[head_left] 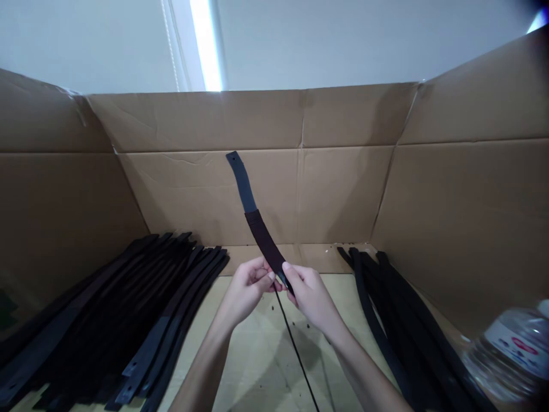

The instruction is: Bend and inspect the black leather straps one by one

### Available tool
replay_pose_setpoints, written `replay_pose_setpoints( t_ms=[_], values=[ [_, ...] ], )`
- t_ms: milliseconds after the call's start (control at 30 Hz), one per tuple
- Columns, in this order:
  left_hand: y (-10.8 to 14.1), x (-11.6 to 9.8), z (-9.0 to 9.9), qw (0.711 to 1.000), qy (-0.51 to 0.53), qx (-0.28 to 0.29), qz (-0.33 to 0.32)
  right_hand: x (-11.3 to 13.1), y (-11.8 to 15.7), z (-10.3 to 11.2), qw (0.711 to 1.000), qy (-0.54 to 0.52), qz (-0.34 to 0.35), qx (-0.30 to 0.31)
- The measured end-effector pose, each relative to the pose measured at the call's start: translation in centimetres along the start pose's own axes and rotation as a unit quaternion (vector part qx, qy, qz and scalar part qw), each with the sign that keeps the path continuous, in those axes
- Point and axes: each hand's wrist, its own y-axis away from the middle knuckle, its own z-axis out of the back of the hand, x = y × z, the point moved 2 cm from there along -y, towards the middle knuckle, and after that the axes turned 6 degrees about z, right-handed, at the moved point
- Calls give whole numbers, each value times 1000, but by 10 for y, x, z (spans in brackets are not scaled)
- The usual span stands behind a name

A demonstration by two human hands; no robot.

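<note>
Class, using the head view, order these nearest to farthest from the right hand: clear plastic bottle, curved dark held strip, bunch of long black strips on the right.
1. Curved dark strip: held in the right hand.
2. Bunch of long black strips: to that hand's right.
3. Clear plastic bottle: right edge, beyond them.

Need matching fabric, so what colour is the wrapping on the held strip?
The wrapping is dark brown, almost black; see head view.

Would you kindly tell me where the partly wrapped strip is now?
In the head view, the partly wrapped strip is at the centre, before the back cardboard wall, its lower end in the right hand, beside the left hand.
</note>
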Motion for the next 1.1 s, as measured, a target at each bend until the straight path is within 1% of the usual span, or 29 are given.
replay_pose_setpoints(
  t_ms=[233,433,467,533,633,733,800,867,933,1000,1067,1100],
  values=[
    [-4,5,-1,999,26,20,-18,-4,-4,1,1000,-9,-11,18],
    [-5,10,-2,999,9,-2,-35,-4,-2,1,999,-37,-28,28],
    [-5,9,-2,999,12,2,-36,-4,-1,1,998,-43,-36,30],
    [-3,8,-2,999,27,35,-28,-3,2,2,994,-69,-69,42],
    [2,5,2,993,62,96,8,-1,8,1,972,-162,-129,112],
    [8,2,7,988,58,142,28,1,13,-1,943,-242,-173,153],
    [10,0,9,986,47,156,23,1,15,-3,925,-274,-194,176],
    [12,-2,9,987,51,154,10,1,15,-6,916,-292,-194,197],
    [13,-3,7,989,59,138,2,2,14,-8,923,-283,-174,193],
    [12,-5,5,992,64,111,0,3,11,-9,949,-230,-134,170],
    [12,-6,4,996,58,72,-2,3,9,-9,978,-144,-85,123],
    [11,-6,4,998,48,50,-7,3,8,-9,988,-102,-61,94]
  ],
)
